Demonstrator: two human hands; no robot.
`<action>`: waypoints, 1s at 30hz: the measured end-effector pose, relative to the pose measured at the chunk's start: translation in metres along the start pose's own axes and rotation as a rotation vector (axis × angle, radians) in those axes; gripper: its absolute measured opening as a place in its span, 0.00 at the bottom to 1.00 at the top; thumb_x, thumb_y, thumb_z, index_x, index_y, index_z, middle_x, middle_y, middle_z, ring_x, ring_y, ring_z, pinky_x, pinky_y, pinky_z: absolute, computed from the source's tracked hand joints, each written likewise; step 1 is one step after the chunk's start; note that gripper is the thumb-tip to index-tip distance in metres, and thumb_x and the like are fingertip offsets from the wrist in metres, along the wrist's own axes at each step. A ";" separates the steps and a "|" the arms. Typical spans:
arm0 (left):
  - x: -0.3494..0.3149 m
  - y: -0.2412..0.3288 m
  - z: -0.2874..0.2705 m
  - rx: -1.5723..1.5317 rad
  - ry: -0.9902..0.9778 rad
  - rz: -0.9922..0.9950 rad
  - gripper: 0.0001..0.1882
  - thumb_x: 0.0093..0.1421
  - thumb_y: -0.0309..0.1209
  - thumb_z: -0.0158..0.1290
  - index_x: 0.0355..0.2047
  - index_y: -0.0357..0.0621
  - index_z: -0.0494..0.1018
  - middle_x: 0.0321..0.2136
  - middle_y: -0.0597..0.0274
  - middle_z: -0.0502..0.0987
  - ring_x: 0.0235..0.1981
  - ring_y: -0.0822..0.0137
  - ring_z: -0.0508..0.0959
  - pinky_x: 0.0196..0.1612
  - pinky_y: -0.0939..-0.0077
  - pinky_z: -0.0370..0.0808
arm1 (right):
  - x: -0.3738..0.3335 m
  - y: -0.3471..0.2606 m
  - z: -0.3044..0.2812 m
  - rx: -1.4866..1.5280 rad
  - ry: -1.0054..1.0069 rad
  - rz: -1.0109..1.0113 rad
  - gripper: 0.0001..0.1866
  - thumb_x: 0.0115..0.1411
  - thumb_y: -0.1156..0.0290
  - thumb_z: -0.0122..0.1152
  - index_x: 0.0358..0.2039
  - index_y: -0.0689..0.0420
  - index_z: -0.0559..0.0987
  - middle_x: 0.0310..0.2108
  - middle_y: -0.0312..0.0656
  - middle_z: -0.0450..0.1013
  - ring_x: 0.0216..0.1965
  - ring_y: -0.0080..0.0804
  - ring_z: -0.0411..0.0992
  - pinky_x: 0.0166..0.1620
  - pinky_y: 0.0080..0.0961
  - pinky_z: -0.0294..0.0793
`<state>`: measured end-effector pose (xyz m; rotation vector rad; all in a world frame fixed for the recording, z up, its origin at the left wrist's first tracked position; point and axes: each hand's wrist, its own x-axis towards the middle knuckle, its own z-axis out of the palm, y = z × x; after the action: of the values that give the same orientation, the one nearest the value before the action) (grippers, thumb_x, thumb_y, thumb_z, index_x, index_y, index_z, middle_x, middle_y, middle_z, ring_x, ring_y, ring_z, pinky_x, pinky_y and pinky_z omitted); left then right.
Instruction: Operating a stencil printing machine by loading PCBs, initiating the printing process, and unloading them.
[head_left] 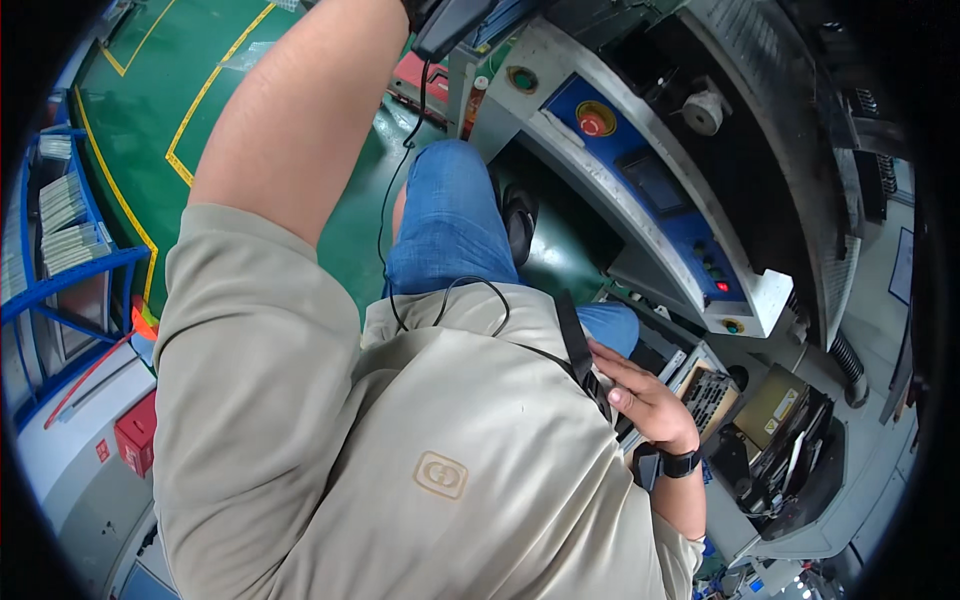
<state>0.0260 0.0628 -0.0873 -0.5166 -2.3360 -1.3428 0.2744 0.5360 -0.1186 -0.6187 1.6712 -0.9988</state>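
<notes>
- Our left arm [300, 120] lifts high in front of us, bare below the sleeve, slanting up and inward until it meets the top edge of the view.
- Our left grip is out of view, so we cannot tell how its fingers stand.
- Our right forearm [686, 508] rises from the lower right, close beside our torso [490, 420].
- Our right wrist [684, 444] bends inward, turning the hand toward our waist.
- Our right grip [652, 408] lies against our side, back upward, with fingers [624, 372] extended close together and thumb [622, 400] just beside them.
</notes>
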 end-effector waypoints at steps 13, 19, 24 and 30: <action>-0.014 0.021 0.005 -0.455 0.196 -0.417 0.21 0.69 0.40 0.48 0.29 0.37 0.81 0.22 0.63 0.79 0.22 0.75 0.72 0.27 0.81 0.65 | -0.062 -0.052 -0.045 -0.147 0.527 0.190 0.25 0.63 0.67 0.63 0.59 0.62 0.74 0.56 0.48 0.75 0.58 0.42 0.72 0.60 0.33 0.68; -0.001 0.009 0.012 -0.475 0.155 -0.422 0.22 0.69 0.44 0.49 0.35 0.36 0.81 0.26 0.66 0.78 0.26 0.76 0.70 0.31 0.81 0.63 | -0.082 -0.088 -0.067 -0.398 0.689 0.090 0.22 0.61 0.70 0.63 0.55 0.63 0.76 0.51 0.51 0.77 0.54 0.47 0.74 0.58 0.35 0.70; 0.002 -0.010 0.000 -0.497 0.132 -0.478 0.22 0.70 0.44 0.49 0.40 0.35 0.81 0.29 0.66 0.78 0.29 0.77 0.69 0.34 0.81 0.63 | -0.099 -0.110 -0.081 -0.605 0.899 -0.002 0.17 0.58 0.74 0.63 0.48 0.65 0.79 0.47 0.50 0.78 0.50 0.49 0.76 0.53 0.36 0.73; -0.003 -0.005 0.002 -0.513 0.177 -0.509 0.21 0.70 0.42 0.48 0.39 0.34 0.81 0.28 0.65 0.78 0.28 0.76 0.69 0.34 0.80 0.64 | -0.114 -0.114 -0.118 -0.903 1.303 -0.070 0.13 0.56 0.75 0.65 0.42 0.62 0.81 0.40 0.48 0.79 0.45 0.49 0.76 0.48 0.37 0.74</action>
<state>0.0260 0.0617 -0.0933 0.0814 -2.0398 -2.1433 0.1911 0.6037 0.0496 -0.5992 3.3533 -0.6209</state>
